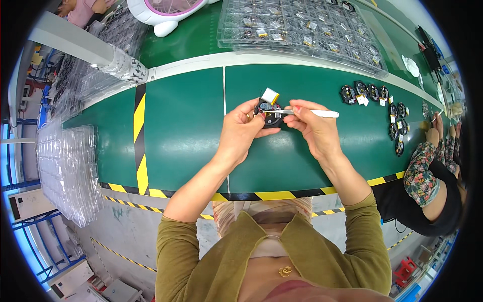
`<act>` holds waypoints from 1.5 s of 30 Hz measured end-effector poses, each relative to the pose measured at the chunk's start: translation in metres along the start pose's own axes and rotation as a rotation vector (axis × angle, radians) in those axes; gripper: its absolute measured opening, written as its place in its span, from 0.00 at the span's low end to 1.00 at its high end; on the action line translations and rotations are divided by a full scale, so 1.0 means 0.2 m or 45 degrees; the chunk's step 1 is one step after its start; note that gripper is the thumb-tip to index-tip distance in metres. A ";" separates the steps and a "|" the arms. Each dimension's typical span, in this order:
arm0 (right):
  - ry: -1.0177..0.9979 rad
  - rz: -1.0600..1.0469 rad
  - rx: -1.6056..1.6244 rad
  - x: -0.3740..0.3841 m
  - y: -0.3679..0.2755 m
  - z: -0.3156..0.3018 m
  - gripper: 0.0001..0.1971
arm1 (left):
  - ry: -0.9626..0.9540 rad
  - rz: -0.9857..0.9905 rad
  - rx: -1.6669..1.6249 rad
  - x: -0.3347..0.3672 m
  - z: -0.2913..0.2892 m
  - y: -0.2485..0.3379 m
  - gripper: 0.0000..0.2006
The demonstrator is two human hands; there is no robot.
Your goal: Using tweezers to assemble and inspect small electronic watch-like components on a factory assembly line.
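In my left hand [243, 126] I grip a round black electronic unit [275, 119] by its left side, with the thumb on top. Small circuit parts show in its open face. A flat white-and-yellow battery [269, 95] sticks up from its far edge. My right hand [313, 126] is closed on a slim tool with a white handle [324, 114], held like a pen. The tool's thin metal tip reaches over the unit's face near my left thumb; whether it touches is too small to tell.
Several similar black units [373, 92] lie at the right of the green table [186, 126]. Beyond the white ledge stands a clear compartment tray [302, 30] full of parts, beside a white fan-like device [160, 20]. Stacked clear trays [70, 166] stand left. A co-worker [422, 186] sits right.
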State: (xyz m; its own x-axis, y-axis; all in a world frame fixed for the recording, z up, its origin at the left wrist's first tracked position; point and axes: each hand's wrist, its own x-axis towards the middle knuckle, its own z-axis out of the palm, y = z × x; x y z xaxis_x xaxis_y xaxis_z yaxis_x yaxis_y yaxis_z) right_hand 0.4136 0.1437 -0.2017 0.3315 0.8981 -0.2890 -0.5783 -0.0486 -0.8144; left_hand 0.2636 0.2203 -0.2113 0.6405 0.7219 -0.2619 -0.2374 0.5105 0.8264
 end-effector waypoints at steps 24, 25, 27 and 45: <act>-0.032 -0.057 0.050 0.01 0.00 -0.01 0.13 | -0.008 0.008 0.057 -0.01 0.02 0.01 0.16; -0.045 -0.074 0.042 0.01 0.00 -0.01 0.13 | -0.010 0.008 0.057 -0.01 0.02 0.01 0.16; -0.060 -0.080 0.023 0.01 0.00 -0.01 0.13 | -0.013 0.041 0.052 -0.01 0.01 0.01 0.15; -0.541 0.377 -0.712 -0.07 0.03 0.07 0.09 | -0.017 -0.081 -0.192 0.01 -0.04 0.02 0.15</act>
State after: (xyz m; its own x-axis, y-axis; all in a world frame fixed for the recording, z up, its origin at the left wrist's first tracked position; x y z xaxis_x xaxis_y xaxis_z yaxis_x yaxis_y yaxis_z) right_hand 0.3956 0.1361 -0.1957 -0.1598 0.8988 -0.4082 -0.0972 -0.4258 -0.8996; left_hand 0.2591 0.2271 -0.2124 0.6671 0.6802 -0.3038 -0.3026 0.6201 0.7238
